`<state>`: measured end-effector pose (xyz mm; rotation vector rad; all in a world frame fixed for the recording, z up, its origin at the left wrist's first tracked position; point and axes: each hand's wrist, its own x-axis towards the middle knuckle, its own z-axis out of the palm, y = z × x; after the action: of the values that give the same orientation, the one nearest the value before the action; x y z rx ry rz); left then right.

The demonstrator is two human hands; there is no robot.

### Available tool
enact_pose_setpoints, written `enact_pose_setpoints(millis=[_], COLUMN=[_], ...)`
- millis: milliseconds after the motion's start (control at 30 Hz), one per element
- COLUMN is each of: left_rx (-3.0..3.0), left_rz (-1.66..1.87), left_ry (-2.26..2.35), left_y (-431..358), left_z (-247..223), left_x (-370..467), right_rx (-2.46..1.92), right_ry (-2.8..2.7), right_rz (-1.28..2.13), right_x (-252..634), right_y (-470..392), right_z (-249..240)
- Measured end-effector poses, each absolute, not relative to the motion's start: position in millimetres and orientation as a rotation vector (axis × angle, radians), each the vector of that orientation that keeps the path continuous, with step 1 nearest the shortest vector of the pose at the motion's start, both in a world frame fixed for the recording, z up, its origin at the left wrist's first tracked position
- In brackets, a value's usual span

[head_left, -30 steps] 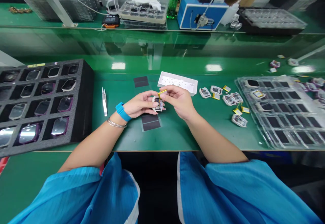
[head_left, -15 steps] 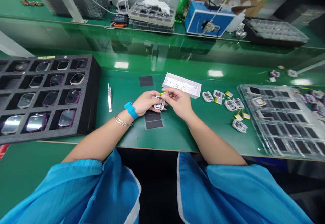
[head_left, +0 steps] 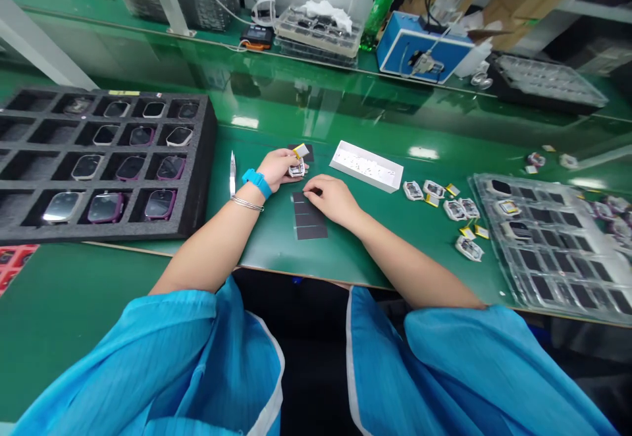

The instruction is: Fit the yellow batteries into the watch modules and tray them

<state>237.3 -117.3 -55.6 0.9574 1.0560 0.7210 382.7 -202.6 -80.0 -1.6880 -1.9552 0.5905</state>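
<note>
My left hand [head_left: 279, 169] is closed around a white smartwatch case [head_left: 297, 169] whose inner parts show. A silver battery with a yellow edge [head_left: 301, 151] sticks up from the case. My right hand [head_left: 333, 200] rests low over a strip of black adhesive pads [head_left: 311, 218], its thumb and fingertips pinched at the strip's upper edge. Whether a pad is between those fingertips is too small to tell. Another black pad sheet [head_left: 309, 153] lies partly behind the left hand. Tweezers [head_left: 232, 174] lie to the left of that hand.
At left stands a black foam tray [head_left: 200, 205] of watches. A white box [head_left: 368, 166] with tiny parts sits beyond my right hand. Open watch cases [head_left: 454, 209] and batteries lie to the right, beside stacked clear trays [head_left: 557, 251]. A shelf with a blue machine [head_left: 419, 47] runs behind.
My right hand has let go of the battery and moved down to the black pad strip. The left hand has shifted away with the watch case, its battery now raised. The view has turned slightly.
</note>
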Motion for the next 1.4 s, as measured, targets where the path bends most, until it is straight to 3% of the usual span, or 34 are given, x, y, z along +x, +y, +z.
enact_pose_setpoints(millis=[300,867,1200,1400], left_rx=[1.08,0.99,0.979,0.998], left_rz=[0.293,0.287,0.292,0.364], left_ry=[0.884,0.732,0.736,0.827], left_y=[-99,-95,-99,-104], left_z=[-56,-62,-59,-57], left_x=[214,209,209,213], right_rx=[-1.835,-1.911,-1.583,-1.274], right_ry=[-1.951,-1.988,-2.088,-1.879], right_rz=[0.529,0.527,0.477,0.233], right_x=[373,369,379,392], right_y=[-197,-187,-216,-228], right_z=[-79,-81,-90,-86])
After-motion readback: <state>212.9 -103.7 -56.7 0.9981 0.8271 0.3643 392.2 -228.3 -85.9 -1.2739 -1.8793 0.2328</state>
